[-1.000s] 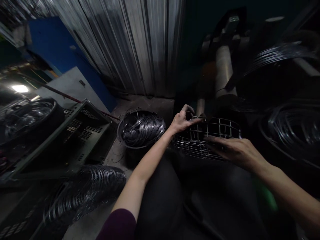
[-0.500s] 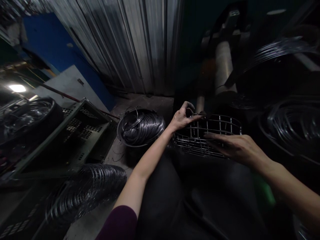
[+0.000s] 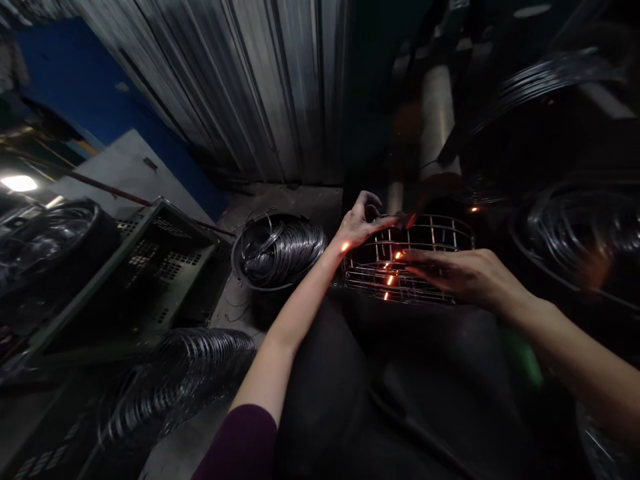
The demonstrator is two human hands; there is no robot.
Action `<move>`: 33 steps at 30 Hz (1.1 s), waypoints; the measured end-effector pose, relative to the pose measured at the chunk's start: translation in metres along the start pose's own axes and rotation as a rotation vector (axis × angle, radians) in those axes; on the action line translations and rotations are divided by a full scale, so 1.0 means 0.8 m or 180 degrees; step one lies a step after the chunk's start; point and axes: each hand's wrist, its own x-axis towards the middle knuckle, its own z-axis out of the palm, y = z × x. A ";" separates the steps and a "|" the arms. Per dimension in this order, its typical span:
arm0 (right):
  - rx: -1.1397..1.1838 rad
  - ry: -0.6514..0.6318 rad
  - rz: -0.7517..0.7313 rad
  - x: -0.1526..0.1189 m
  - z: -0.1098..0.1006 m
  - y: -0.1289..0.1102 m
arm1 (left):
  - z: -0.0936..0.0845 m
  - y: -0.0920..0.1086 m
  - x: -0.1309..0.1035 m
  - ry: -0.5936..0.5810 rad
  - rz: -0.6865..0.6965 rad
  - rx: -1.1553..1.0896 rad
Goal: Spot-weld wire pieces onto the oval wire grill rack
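Observation:
A round wire basket frame point(image 3: 440, 237) lies in front of me under a dark machine head point(image 3: 435, 127). My left hand point(image 3: 361, 225) pinches the top ring of the frame at its far left, right by the machine tip. My right hand point(image 3: 457, 275) lies flat on the near side of the frame, fingers stretched leftward. Orange sparks glow at the tip and inside the frame.
A bucket of wire rings point(image 3: 277, 250) stands left of the frame. A grey plastic crate point(image 3: 150, 267) and a long coil of rings point(image 3: 170, 383) lie further left. More wire coils point(image 3: 575, 233) fill the right side. Corrugated metal sheeting point(image 3: 250, 93) closes the back.
Orange sparks have appeared at the machine tip and within the frame. Both hands and the frame have shifted slightly up and left in view.

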 end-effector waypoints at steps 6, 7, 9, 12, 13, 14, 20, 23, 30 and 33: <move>-0.0082 -0.0031 -0.0063 0.016 -0.001 0.017 | -0.005 0.006 0.026 -0.0039 0.0016 -0.0011; -0.0082 -0.0040 -0.0042 0.017 0.001 0.021 | -0.006 0.006 0.030 -0.0075 -0.0012 -0.0024; -0.0148 0.0052 -0.0058 0.020 0.005 0.027 | -0.008 0.006 0.036 -0.0081 -0.0035 -0.0024; -0.0236 0.0256 -0.0113 0.022 0.011 0.028 | -0.009 0.004 0.042 -0.0024 -0.0035 -0.0005; -0.0246 0.0275 -0.0090 0.022 0.012 0.027 | -0.009 0.004 0.043 -0.0020 -0.0028 -0.0007; -0.0259 0.0270 -0.0050 0.022 0.013 0.026 | -0.008 0.004 0.044 -0.0016 -0.0033 -0.0008; -0.0363 0.0517 0.0442 0.003 -0.005 0.014 | -0.024 0.008 0.026 -0.0107 -0.0084 0.0158; -0.0390 0.0681 0.0916 -0.016 -0.017 0.016 | -0.044 -0.007 -0.003 0.0048 -0.0156 0.0114; 0.0868 0.0321 0.1624 -0.022 -0.012 0.028 | -0.043 -0.062 -0.020 0.0444 -0.0494 -0.0351; 0.1079 0.0355 0.1823 -0.017 -0.007 0.030 | -0.032 -0.062 -0.009 0.0774 -0.0615 -0.0681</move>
